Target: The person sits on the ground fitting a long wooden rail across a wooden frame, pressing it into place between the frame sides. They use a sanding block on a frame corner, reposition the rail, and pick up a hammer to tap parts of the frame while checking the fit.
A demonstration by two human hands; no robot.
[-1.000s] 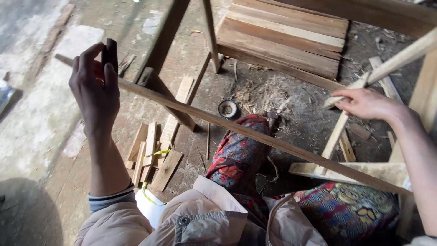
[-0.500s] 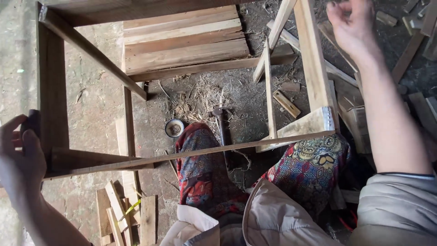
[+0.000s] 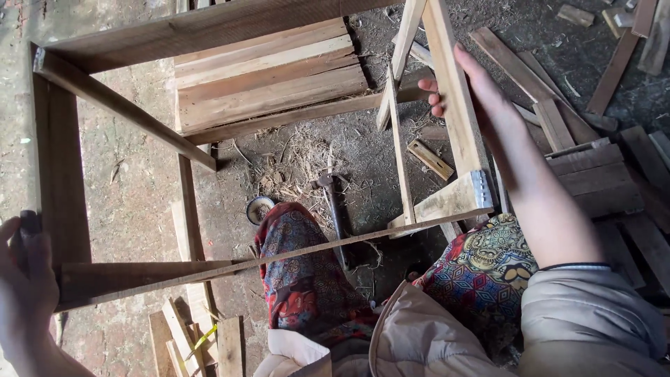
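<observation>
My left hand [image 3: 24, 297] is at the bottom left edge, closed around the left end of a thin wooden strip [image 3: 314, 248]. A small dark object sticks up above its fingers. The strip runs rightward across my patterned trousers to the corner of a pale wooden frame piece [image 3: 453, 199]. My right hand [image 3: 478, 98] reaches up and grips the upright rail [image 3: 447, 70] of that pale frame, fingers wrapped around its left side. A large dark wooden frame [image 3: 63, 174] stands on the left, and the strip lies against its lower rail.
A hammer [image 3: 336, 209] lies on the dirt between my knees, with a small round tin [image 3: 259, 208] beside it. Stacked planks [image 3: 265, 77] sit inside the big frame. Loose boards [image 3: 593, 174] lie at the right, short offcuts [image 3: 195, 335] at the bottom left.
My view has swung over the frames. My left hand dropped to the lower left with the strip. My right hand moved from the upper right onto the pale frame's rail.
</observation>
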